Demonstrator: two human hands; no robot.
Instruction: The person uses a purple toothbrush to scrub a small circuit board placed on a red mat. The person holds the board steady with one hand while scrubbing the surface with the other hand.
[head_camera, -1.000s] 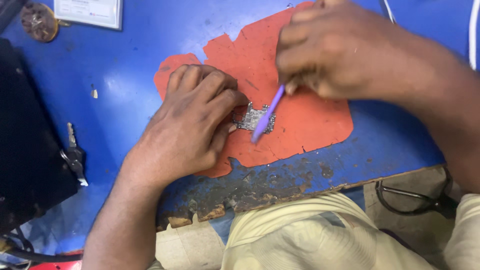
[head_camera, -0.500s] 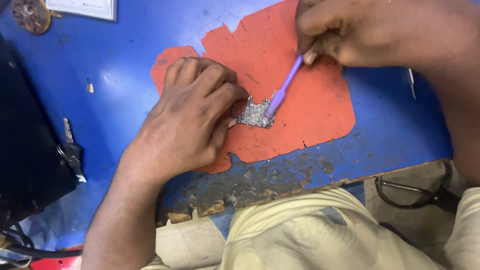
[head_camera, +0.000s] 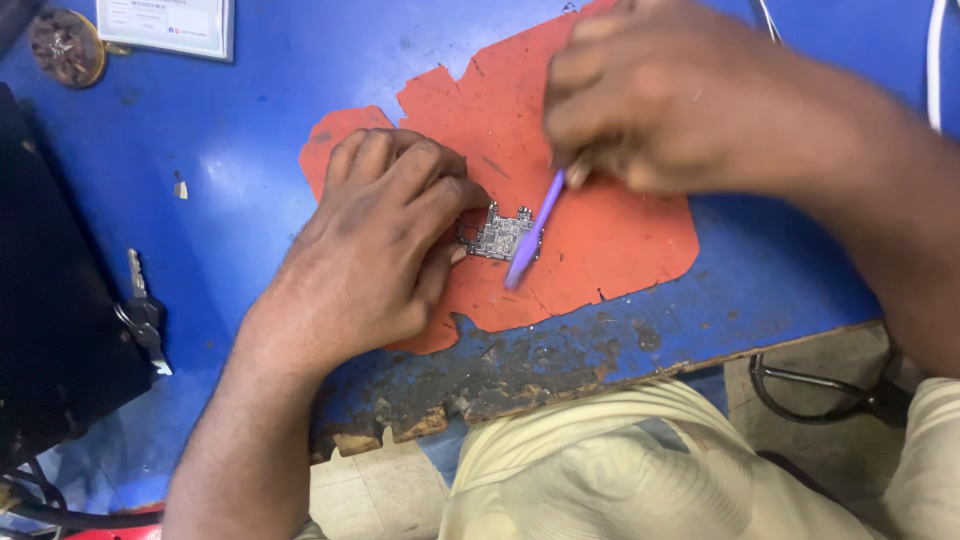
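View from above a worn blue workbench (head_camera: 250, 140), person seated at its near edge. Left hand (head_camera: 375, 250) lies palm-down on a ragged orange mat (head_camera: 620, 240), fingers curled, fingertips pressing the left edge of a small circuit board (head_camera: 497, 235) to pin it flat. No wrap-around hold here; it's a press from above, thumb tucked near the board's lower left corner.

Right hand (head_camera: 660, 100) sits up and to the right of the board, fingers pinched narrow round the top of a thin purple brush (head_camera: 530, 238). Handle end is hidden inside the fist. Brush's long axis runs on a slant, from the right-hand pinch down and leftward, crossing the board's right side; its tip lands just past the board's lower right edge, on the mat. Whether bristles touch the board: can't tell, slight blur.

So the board lies just right of the left fingertips, and below-left of the right-hand pinch. Left hand is nearer, touching it; right reaches it only via the brush.

Further left of the left hand: a key (head_camera: 140, 310) beside a black case (head_camera: 60, 330). Far right, below the bench edge: scissors (head_camera: 830, 395).
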